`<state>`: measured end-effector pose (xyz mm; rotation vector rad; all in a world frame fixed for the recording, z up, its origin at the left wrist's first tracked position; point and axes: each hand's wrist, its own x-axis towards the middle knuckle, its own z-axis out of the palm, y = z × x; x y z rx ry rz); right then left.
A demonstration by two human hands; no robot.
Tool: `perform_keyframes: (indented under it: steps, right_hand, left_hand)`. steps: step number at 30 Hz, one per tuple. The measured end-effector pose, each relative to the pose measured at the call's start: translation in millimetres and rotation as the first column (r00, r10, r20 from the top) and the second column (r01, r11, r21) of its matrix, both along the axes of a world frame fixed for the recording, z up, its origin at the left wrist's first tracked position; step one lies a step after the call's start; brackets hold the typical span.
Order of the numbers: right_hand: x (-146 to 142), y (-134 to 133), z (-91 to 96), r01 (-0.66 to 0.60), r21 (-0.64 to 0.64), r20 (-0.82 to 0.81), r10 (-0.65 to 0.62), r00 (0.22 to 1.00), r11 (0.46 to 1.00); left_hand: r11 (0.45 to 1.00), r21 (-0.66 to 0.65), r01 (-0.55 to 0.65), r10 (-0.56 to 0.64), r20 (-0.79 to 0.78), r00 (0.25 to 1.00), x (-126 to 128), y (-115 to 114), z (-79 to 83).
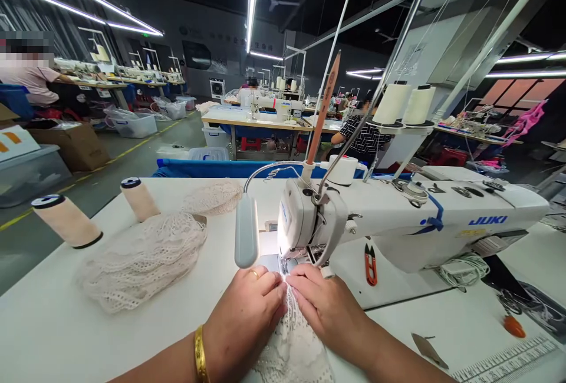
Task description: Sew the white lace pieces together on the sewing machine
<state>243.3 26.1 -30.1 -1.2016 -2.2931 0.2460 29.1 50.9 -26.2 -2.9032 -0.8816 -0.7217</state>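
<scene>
My left hand (250,312) and my right hand (325,306) lie side by side on a strip of white lace (294,342), fingers pressed down on it just in front of the needle of a white JUKI sewing machine (398,218). Both sets of fingertips meet at the lace near the presser foot (289,265), which a small lamp (246,230) lights. A gold ring and a gold bangle are on my left hand and wrist.
A heap of cream lace (141,259) lies to the left, with two thread cones (66,221) lying on the white table (53,324). Red snips (370,265) hang on the machine. An orange tool (514,326) and a printed ruler (504,362) are at right. People work at benches behind.
</scene>
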Motion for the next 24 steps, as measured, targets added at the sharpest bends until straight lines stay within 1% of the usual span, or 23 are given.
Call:
perform_keyframes:
  steps: [3,11,15,19,24]
  right_hand:
    - [1.8,2.7,-0.5,0.038,0.016,-0.024,-0.038,0.999,0.999]
    - [1.6,6.6,-3.4,0.077,0.028,0.022,-0.077,0.997,0.997]
    - [2.5,8.3,-6.6,0.083,0.064,0.008,-0.084,0.996,0.994]
    - [3.0,9.5,-9.9,0.085,0.121,-0.022,-0.083,0.996,0.989]
    - [3.1,10.6,-9.4,0.087,0.139,-0.020,-0.085,0.996,0.986]
  left_hand:
    - [0.999,-0.038,-0.015,0.014,-0.020,1.000,-0.1,-1.3,3.0]
    - [0.998,0.020,-0.060,0.060,-0.020,0.998,5.0,-0.3,-5.4]
    - [0.998,0.025,-0.057,0.057,-0.007,0.998,6.3,-0.8,-6.5]
    - [0.997,-0.001,-0.072,0.072,-0.004,0.997,6.6,-3.9,-4.1]
    - [0.998,-0.013,-0.063,0.063,0.009,0.998,5.1,-4.7,-3.4]
